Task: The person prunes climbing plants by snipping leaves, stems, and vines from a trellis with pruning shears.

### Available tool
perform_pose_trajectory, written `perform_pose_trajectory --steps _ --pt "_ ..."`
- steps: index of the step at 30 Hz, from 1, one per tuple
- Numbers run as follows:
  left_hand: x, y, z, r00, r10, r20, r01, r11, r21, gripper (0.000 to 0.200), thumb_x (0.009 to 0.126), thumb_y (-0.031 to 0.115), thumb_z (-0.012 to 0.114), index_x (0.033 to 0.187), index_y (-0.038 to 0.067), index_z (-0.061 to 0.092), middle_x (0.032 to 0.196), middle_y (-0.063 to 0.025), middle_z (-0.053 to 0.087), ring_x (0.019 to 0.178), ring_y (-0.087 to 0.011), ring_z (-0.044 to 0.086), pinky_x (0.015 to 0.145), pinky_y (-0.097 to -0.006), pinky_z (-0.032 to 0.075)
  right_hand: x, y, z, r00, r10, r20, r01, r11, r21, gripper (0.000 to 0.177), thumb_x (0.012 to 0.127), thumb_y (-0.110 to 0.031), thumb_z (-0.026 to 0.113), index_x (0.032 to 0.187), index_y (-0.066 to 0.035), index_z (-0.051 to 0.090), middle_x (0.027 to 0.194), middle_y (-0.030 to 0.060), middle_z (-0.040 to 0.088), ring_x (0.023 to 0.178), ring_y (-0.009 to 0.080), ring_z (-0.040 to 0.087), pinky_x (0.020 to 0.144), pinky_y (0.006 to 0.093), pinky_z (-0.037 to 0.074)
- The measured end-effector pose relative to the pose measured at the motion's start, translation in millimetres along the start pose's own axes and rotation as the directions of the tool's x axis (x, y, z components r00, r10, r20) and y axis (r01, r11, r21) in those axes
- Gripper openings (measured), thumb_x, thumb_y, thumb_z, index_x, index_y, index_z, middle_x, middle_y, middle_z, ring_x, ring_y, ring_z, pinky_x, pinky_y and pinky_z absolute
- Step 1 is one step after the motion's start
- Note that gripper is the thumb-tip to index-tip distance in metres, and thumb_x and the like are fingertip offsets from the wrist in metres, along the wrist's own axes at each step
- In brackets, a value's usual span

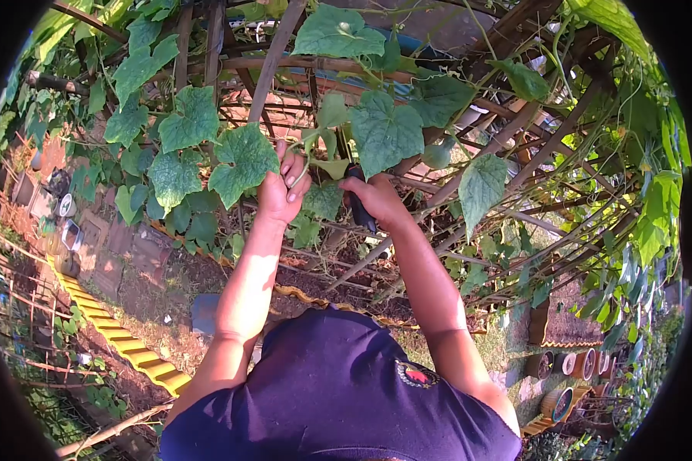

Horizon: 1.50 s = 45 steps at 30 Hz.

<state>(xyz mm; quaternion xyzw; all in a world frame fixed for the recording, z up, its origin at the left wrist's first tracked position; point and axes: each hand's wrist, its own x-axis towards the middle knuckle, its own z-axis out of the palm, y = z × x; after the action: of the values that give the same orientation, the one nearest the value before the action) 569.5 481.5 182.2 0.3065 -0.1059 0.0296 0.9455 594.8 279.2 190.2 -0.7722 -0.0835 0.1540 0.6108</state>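
Observation:
My left hand point(283, 184) is closed around a thin green vine stem point(306, 163) among the leaves. Close to its right, my right hand point(378, 201) grips a black-handled tool point(360, 209), whose working end is hidden behind foliage. A broad green leaf point(386, 132) hangs just above the right hand. Another lobed leaf point(244, 165) with pale speckles touches the view of my left fingers. A round pale green fruit point(437, 156) hangs to the right of the right hand.
A lattice of wooden poles point(277, 58) carries the vines in front of me and overhead. Yellow corrugated edging point(119, 330) borders a bed at lower left. Several round pots point(584, 363) stand at lower right. A slanting bare stick point(115, 430) crosses the lower left.

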Motion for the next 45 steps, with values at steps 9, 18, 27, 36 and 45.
perform_pose_trajectory --steps 9,18,27,36,45 --pt "-24 1 -30 1.000 -0.022 -0.023 0.024 0.994 0.106 0.042 0.104 0.040 0.054 0.073 0.016 0.039 0.058 0.0053 0.036 0.039 -0.0062 0.024 0.039 -0.0224 0.021 -10 12 -11 0.995 -0.063 -0.072 0.045 0.972 -0.231 0.040 0.081 -0.031 0.068 0.099 0.004 0.069 0.081 0.0091 0.069 0.071 0.0174 0.063 0.071 0.0344 0.050" --pt "-56 4 -38 0.999 -0.027 -0.046 0.047 0.854 0.518 0.037 0.105 0.032 0.055 0.074 0.014 0.045 0.057 0.0057 0.034 0.043 -0.0024 0.030 0.035 -0.0196 0.025 5 -9 -32 0.976 -0.219 0.011 0.218 0.965 -0.146 0.047 0.087 -0.032 0.069 0.120 0.001 0.067 0.112 0.0161 0.072 0.101 0.0232 0.068 0.091 0.0368 0.050" --pt "-116 53 -17 0.840 -0.510 0.187 0.301 0.724 0.621 0.037 0.104 0.031 0.057 0.076 0.008 0.056 0.057 0.0060 0.044 0.045 -0.0022 0.037 0.041 -0.0223 0.028 -11 4 -40 0.991 -0.135 -0.022 0.128 0.973 -0.194 0.049 0.081 -0.028 0.070 0.117 0.004 0.064 0.101 0.0112 0.070 0.092 0.0189 0.063 0.087 0.0342 0.048" --pt "-158 21 -130 0.724 -0.537 -0.433 0.670 0.395 0.629 0.039 0.103 0.037 0.058 0.075 0.010 0.052 0.060 0.0063 0.042 0.046 -0.0041 0.037 0.040 -0.0225 0.030 -106 99 -56 0.979 0.202 -0.022 -0.203 0.972 -0.118 0.036 0.082 -0.026 0.069 0.106 0.000 0.065 0.087 0.0025 0.065 0.082 0.0140 0.058 0.078 0.0294 0.046" --pt "-81 -75 -201 0.773 -0.002 -0.634 0.529 0.552 0.644 0.028 0.103 0.033 0.057 0.087 0.010 0.057 0.068 0.0015 0.052 0.053 -0.0115 0.049 0.043 -0.0293 0.038 -174 192 -35 0.864 0.503 -0.027 -0.486 0.846 0.218 0.026 0.084 -0.024 0.070 0.097 -0.001 0.066 0.079 0.0032 0.064 0.068 0.0124 0.057 0.061 0.0289 0.044"
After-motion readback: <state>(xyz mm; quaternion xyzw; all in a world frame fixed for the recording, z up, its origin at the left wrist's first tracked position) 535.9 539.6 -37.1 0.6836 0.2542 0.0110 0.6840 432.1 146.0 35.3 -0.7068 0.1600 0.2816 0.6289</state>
